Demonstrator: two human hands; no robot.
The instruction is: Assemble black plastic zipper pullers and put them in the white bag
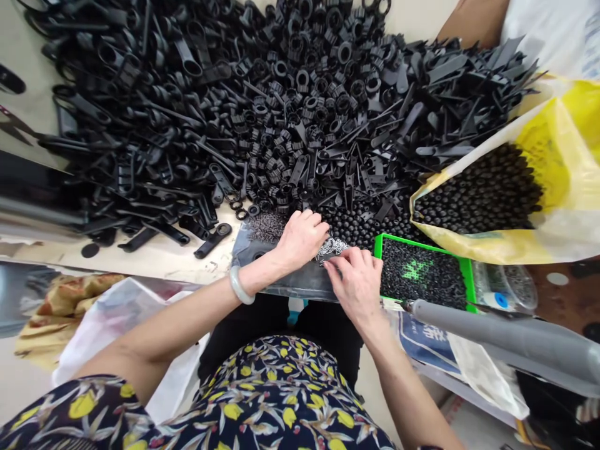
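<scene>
Now the right hand point(357, 289) bunches its fingers point(329, 265) at a heap of tiny, light silvery metal parts point(334, 247) on the dark sheet point(250, 253), fiddly to pinch, any grip unclear, left hand point(300, 240) close beside.

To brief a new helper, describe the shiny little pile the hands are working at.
Start at the huge heap of black plastic parts. Below it, a dark plastic sheet lies under the left hand and right hand. Between those hands sits a small pile of silvery metal bits, shiny, unlike the black parts around it.
</scene>
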